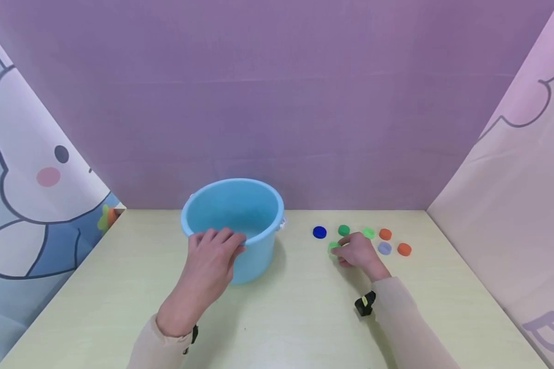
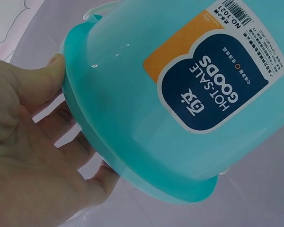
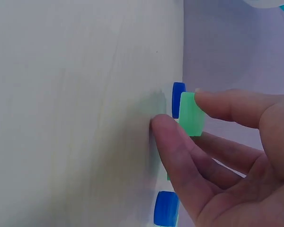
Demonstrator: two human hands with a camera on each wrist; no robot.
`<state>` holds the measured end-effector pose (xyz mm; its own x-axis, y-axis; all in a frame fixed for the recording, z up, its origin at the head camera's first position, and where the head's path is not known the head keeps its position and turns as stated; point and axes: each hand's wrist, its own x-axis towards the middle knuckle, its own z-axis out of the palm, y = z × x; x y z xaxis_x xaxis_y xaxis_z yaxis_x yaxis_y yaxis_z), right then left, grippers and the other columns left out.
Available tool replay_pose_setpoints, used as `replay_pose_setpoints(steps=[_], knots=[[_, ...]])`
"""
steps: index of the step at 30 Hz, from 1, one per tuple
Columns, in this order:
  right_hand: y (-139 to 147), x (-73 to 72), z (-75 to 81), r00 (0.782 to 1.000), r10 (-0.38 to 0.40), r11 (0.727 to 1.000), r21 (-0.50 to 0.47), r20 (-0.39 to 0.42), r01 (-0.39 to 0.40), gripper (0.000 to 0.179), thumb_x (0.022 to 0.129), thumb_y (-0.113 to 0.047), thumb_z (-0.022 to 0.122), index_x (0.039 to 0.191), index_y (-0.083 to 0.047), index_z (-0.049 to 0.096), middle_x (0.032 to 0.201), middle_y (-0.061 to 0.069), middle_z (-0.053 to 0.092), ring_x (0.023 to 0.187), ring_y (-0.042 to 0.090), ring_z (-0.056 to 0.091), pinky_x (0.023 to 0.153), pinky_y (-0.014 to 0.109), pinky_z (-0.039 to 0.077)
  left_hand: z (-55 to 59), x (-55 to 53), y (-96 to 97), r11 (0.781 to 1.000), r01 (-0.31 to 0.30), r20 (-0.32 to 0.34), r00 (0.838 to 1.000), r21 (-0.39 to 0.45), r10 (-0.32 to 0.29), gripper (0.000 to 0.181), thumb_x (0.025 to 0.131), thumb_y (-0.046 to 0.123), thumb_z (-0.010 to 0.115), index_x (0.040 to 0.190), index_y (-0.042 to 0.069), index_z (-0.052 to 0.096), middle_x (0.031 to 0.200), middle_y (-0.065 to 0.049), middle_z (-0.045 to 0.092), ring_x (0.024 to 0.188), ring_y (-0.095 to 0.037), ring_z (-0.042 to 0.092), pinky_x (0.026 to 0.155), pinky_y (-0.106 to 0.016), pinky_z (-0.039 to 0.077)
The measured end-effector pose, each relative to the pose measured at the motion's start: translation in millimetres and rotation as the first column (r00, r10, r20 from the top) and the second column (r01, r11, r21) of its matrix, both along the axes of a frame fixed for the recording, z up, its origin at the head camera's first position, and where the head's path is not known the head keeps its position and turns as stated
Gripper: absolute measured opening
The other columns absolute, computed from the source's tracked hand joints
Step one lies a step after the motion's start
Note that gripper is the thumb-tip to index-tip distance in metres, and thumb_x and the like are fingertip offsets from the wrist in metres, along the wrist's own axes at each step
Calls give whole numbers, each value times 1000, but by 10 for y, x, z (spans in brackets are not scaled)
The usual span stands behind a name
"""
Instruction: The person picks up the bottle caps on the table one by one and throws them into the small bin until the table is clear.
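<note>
My left hand [image 1: 211, 264] grips the near rim of a light blue plastic bucket [image 1: 255, 261], which stands upright on the table. In the left wrist view the thumb [image 2: 40, 82] lies along the outside of the rim, the fingers curl over it, and a printed label [image 2: 213, 80] shows on the bucket's wall. To the right, my right hand [image 1: 357, 251] pinches a light green bottle cap [image 3: 191, 116] by its edges, close over the table. This cap stands on edge between thumb and fingers. Nearest to it in the right wrist view is a dark blue cap [image 3: 178, 100].
Around the right hand lie several more caps: a dark blue one [image 1: 319, 232], a green one [image 1: 343, 230], a light green one [image 1: 368, 233], a pale blue one [image 1: 384, 248] and two orange ones, the nearer [image 1: 404, 249] farthest right. A purple cloth [image 1: 277, 102] hangs behind the table [image 1: 277, 333].
</note>
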<state>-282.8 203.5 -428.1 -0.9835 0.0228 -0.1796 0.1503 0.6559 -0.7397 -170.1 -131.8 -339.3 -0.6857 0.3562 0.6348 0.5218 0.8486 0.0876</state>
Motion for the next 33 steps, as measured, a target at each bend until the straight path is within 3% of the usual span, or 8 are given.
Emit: replay_pose_setpoints(steps=[6, 14, 24, 33], knots=[[4, 56, -40, 1000, -2, 1000, -5, -3, 2, 49, 90, -19, 75, 129, 8, 61, 85, 8, 73, 72, 16, 69, 75, 35, 56, 1, -2, 7, 1000, -6, 1, 1000, -3, 6, 24, 84, 7, 83, 105, 9, 71, 94, -6, 67, 88, -30, 55, 81, -50, 41], [16, 87, -115, 1000, -12, 993, -114, -20, 10, 46, 91, -17, 75, 129, 5, 63, 99, 12, 72, 79, 17, 69, 78, 35, 58, 10, 1, 9, 1000, -10, 7, 1000, -6, 10, 24, 85, 8, 83, 106, 9, 71, 94, -6, 68, 88, -30, 56, 81, -50, 42], [6, 118, -74, 999, -5, 990, -139, -38, 0, 47, 91, -23, 76, 128, 2, 65, 116, 14, 71, 88, 19, 71, 86, 40, 55, 8, -3, 6, 1000, -3, 1, 1000, -8, 3, 24, 85, 8, 82, 106, 9, 71, 95, -6, 68, 88, -30, 56, 81, -50, 42], [-15, 174, -59, 998, 9, 983, -183, -62, -20, 49, 90, -27, 77, 127, 3, 65, 115, 14, 72, 98, 23, 70, 93, 45, 53, 8, -4, 5, 1000, -6, 12, 1000, -7, 6, 25, 84, 7, 83, 106, 9, 71, 95, -6, 68, 89, -30, 56, 82, -51, 42]])
